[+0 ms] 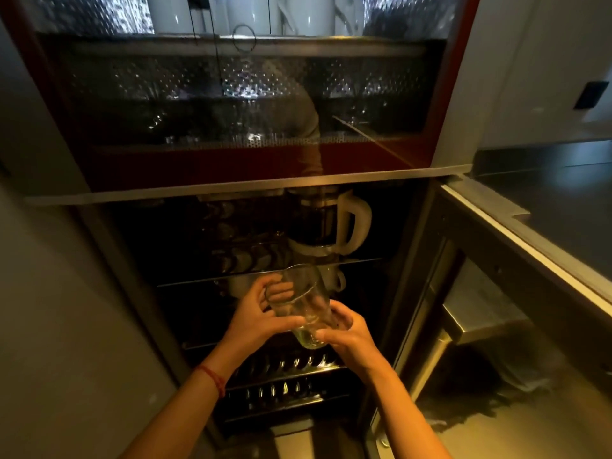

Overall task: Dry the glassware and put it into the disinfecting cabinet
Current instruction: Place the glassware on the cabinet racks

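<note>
A clear drinking glass (303,304) is tilted, mouth pointing up and away, in front of the open lower compartment of the disinfecting cabinet (390,283). My left hand (256,314) grips its upper wall from the left, fingers showing through the glass. My right hand (344,332) holds its thick base from the right. Both hands are level with a wire shelf (205,282) inside the cabinet.
A glass pitcher with a white handle (334,223) stands on the upper inner shelf, a white cup (334,279) below it. Metal racks (284,389) fill the bottom. The closed upper door (231,104) shows white mugs behind glass. The open door (414,309) and a dark counter (546,207) lie right.
</note>
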The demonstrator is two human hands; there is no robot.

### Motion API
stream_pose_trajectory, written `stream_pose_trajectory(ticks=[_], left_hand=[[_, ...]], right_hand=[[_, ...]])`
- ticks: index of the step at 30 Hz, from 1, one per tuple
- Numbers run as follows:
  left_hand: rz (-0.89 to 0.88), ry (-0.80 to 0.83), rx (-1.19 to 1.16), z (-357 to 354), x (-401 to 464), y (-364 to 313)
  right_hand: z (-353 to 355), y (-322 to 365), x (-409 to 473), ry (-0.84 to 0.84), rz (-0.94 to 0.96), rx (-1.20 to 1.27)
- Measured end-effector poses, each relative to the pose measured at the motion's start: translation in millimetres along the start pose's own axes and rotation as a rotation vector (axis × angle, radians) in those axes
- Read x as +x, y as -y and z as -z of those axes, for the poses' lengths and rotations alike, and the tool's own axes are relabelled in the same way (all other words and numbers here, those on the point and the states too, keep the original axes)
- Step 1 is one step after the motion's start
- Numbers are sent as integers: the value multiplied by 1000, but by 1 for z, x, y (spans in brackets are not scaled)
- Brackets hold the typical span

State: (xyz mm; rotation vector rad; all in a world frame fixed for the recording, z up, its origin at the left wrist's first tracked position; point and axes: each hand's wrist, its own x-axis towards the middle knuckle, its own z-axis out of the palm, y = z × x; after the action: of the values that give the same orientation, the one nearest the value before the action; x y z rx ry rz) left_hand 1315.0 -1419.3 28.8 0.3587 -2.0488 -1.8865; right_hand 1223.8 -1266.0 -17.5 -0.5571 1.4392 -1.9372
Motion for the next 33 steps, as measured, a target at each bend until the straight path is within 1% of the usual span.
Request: stream_pose_trajectory(ticks=[9, 18, 27, 33], left_hand=[[13, -28, 44, 8, 15, 50], [54, -37, -2, 19, 35, 95], [78, -6, 53, 22, 61, 130], [80, -8, -1, 18, 70, 142]], right_hand=[[16, -38, 23, -36, 41, -63], [25, -79, 52, -67, 38, -62], [46, -100, 76, -82, 77, -148], [53, -107, 84, -117, 81, -185]])
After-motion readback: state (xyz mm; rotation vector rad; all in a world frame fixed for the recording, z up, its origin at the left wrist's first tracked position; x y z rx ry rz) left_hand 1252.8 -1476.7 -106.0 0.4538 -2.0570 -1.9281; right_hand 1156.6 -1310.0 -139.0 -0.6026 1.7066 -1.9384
